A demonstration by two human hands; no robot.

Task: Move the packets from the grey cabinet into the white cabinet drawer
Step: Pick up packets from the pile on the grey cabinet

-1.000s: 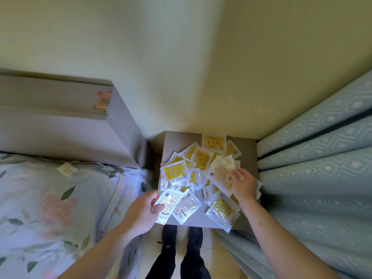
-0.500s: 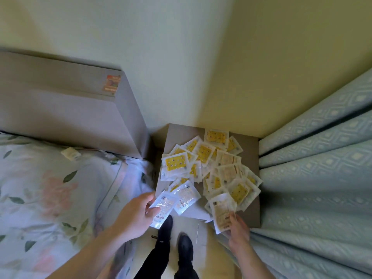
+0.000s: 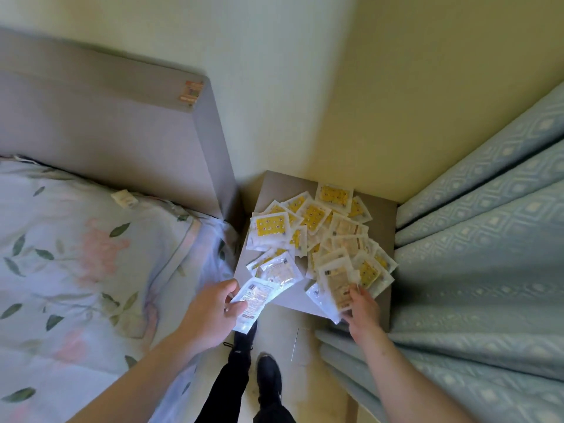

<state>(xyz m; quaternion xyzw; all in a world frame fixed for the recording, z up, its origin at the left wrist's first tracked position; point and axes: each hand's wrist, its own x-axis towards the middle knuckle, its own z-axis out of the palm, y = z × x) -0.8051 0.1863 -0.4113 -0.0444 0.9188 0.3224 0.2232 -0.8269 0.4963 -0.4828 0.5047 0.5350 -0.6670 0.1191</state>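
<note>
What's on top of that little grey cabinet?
A heap of packets lies on the grey cabinet, yellow ones and pale ones overlapping. The lower packets and most of the cabinet top are covered, so neither shows fully.

Pale green walls (image 3: 274,71) meet behind a grey headboard (image 3: 122,123), floral bedding (image 3: 76,270) left, blue patterned curtains (image 3: 488,239) right.

I see small grey square tabletop (image 3: 276,186) in room corner, between grey upholstered headboard and pale blue patterned curtain. Heap of flat white-edged plastic packets with yellow dotted faces (image 3: 311,213) lies spread over most of it, overlapping, some turned to beige printed backs. Bare grey strip shows along far left edge and near edge. To left I see bed with floral sheet (image 3: 76,254); small white tag (image 3: 124,199) lies on it near headboard.
</note>
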